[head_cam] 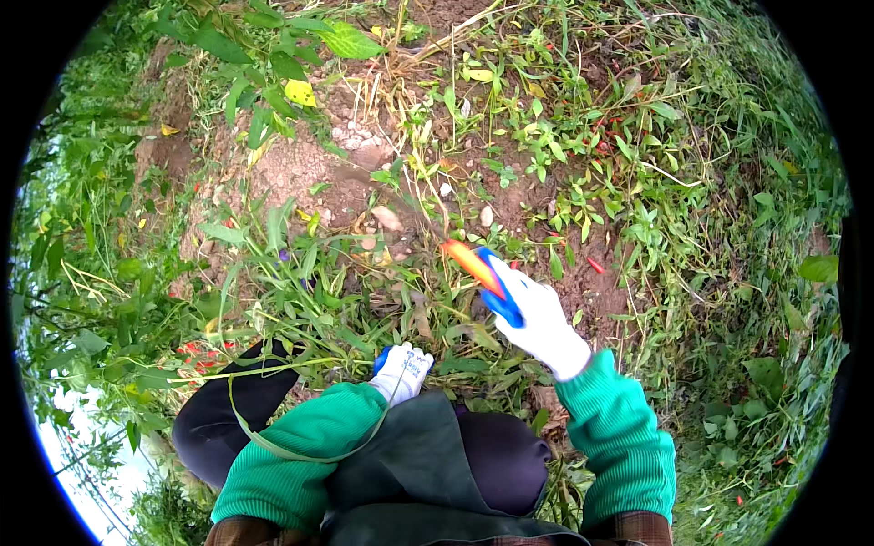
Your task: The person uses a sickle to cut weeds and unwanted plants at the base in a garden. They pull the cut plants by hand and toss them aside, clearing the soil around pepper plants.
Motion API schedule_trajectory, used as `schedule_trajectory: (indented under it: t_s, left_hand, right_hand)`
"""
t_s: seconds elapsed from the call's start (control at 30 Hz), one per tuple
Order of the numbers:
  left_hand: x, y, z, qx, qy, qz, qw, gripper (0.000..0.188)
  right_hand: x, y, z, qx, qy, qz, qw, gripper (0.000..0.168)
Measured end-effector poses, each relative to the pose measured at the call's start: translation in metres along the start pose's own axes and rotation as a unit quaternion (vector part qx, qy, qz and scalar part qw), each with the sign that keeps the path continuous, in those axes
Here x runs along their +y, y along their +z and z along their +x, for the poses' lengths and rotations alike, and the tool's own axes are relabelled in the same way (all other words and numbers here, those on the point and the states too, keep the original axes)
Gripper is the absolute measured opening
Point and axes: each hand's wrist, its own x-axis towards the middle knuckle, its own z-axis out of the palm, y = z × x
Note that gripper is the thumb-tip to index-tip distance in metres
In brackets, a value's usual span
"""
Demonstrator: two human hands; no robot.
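My right hand (522, 307), in a white glove with a blue coated palm, is closed around the orange handle (474, 267) of a tool. The tool's working end is blurred against the soil and cannot be made out clearly. My left hand (403, 368), gloved the same way, rests low in front of my knees among green weeds (307, 321). Its fingers are curled, and its palm side is hidden, so whether it grips stems cannot be told. A long thin green stem (273, 447) loops across my left sleeve.
Bare reddish soil (287, 170) with stones (387, 218) lies ahead. Low weeds (546, 143) spread to the right, with fallen red peppers (596, 265) among them. More red peppers (205, 356) lie beside my left knee. A leafy plant (273, 48) leans in at the upper left.
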Motion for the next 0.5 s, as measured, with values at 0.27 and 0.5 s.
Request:
schedule_trajectory:
  t_s: [0.27,0.5]
  left_hand:
    - [-0.002,-0.013,-0.001,-0.062,0.022,-0.028,0.997,0.022]
    - [-0.006,-0.011,0.002,-0.088,0.104,0.025,0.990,0.017]
  right_hand:
    - [0.054,-0.026,-0.056,-0.089,0.071,-0.172,0.978,0.059]
    - [0.012,-0.076,-0.254,-0.039,0.466,0.011,0.884,0.065]
